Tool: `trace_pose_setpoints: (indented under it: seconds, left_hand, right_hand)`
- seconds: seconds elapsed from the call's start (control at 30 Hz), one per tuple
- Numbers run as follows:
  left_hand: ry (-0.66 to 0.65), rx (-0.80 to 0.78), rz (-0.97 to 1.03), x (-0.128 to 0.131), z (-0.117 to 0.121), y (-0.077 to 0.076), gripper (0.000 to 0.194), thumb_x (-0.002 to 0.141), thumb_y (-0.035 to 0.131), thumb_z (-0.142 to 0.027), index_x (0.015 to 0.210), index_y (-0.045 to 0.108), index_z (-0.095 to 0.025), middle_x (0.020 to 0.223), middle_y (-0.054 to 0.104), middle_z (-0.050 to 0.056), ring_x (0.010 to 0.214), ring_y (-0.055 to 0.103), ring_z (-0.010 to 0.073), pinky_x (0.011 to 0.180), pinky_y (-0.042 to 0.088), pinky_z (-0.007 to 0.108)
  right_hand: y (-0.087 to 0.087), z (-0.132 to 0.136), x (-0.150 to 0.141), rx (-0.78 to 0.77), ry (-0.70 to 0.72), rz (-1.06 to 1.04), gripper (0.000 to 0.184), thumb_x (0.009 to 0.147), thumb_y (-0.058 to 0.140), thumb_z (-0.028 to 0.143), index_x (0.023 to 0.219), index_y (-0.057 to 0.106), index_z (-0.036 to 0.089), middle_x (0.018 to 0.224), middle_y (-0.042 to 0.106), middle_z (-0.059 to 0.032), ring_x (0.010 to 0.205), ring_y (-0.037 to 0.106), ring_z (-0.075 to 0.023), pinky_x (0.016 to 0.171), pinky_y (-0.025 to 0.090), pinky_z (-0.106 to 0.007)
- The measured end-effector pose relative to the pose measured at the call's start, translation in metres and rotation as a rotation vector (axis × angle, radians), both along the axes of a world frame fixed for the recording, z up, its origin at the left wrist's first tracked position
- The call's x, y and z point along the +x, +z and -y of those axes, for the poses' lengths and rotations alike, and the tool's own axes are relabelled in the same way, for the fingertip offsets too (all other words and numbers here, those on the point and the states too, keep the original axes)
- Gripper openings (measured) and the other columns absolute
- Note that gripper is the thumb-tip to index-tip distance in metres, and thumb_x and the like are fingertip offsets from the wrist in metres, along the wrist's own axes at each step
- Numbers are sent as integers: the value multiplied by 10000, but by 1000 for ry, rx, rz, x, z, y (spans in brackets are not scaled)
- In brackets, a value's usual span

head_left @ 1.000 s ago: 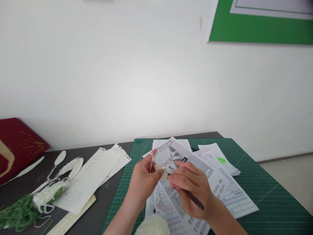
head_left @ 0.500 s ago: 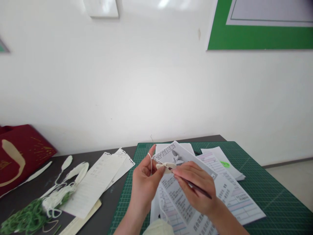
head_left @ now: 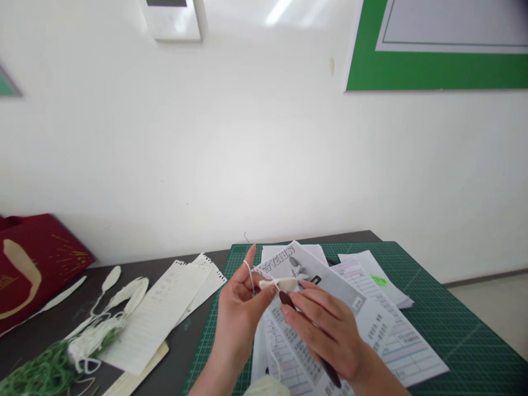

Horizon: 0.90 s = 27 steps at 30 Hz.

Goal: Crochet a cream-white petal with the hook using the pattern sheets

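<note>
My left hand pinches a small white crochet piece between thumb and fingers, with its index finger raised. White yarn loops around that finger, and a thin wire sticks up beyond the fingertip. In my right hand is a crochet hook with a dark brown handle, its front end up against the crochet piece; the very tip is too small to make out. Below my wrists, at the bottom edge, part of a white yarn ball shows.
Printed sheets lie under my hands on a green cutting mat. A bright green clip-like item rests on papers at right. Leftward are notebook pages, white crocheted petals, green yarn and a red bag.
The view has tilted up slightly. The hook's handle has swung to a steeper angle, and the crochet piece has turned in my left fingers. Both hands keep their hold.
</note>
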<state>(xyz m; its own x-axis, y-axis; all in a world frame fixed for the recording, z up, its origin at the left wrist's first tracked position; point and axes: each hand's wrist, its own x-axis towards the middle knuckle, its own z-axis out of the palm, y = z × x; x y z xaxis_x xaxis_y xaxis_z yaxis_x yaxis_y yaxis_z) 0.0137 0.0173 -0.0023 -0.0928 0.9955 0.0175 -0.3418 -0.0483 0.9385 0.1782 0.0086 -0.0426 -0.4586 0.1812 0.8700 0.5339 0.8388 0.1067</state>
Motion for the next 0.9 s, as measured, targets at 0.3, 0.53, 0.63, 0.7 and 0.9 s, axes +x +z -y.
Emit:
trace_pose_setpoints:
  seconds: [0.3, 0.53, 0.63, 0.7, 0.9]
  left_hand:
    - [72, 223, -391, 0, -5, -6, 80, 684, 742, -194, 756, 708, -200, 618, 563, -23, 743, 574, 187, 951, 382, 361]
    - [-83, 74, -206, -4, -9, -4, 577, 634, 793, -161, 1191, 645, -184, 605, 554, -59, 627, 517, 127, 842, 424, 314]
    - [-195, 2, -129, -6, -8, -5, 682, 594, 808, -149, 1248, 616, -173, 602, 597, -36, 653, 562, 152, 778, 449, 313]
    - [-265, -42, -101, -7, -8, -5, 669, 563, 815, -147, 1210, 648, -178, 605, 618, -18, 679, 589, 178, 736, 466, 321]
    - [-393, -63, -156, -11, -4, 0, 533, 573, 811, -126, 1092, 727, -212, 634, 669, 7, 685, 610, 181, 743, 477, 326]
  right_hand:
    - [6, 3, -6, -143, 100, -193, 315, 856, 468, 33, 1140, 585, 98, 869, 726, -124, 828, 677, -221, 773, 581, -396]
    - [23, 7, 4, -365, 188, -367, 298, 816, 520, 1, 1040, 620, 171, 787, 693, -73, 718, 628, -195, 621, 541, -344]
    - [25, 8, 11, -507, 220, -466, 226, 835, 526, 50, 973, 643, 183, 765, 675, -53, 706, 607, -192, 618, 500, -340]
    - [24, 7, 15, -628, 239, -568, 156, 863, 531, 123, 910, 661, 195, 738, 649, -35, 683, 588, -182, 609, 475, -327]
    - [17, -2, 17, -933, 422, -928, 169, 877, 590, 294, 810, 706, 192, 650, 617, -15, 609, 578, -152, 566, 463, -277]
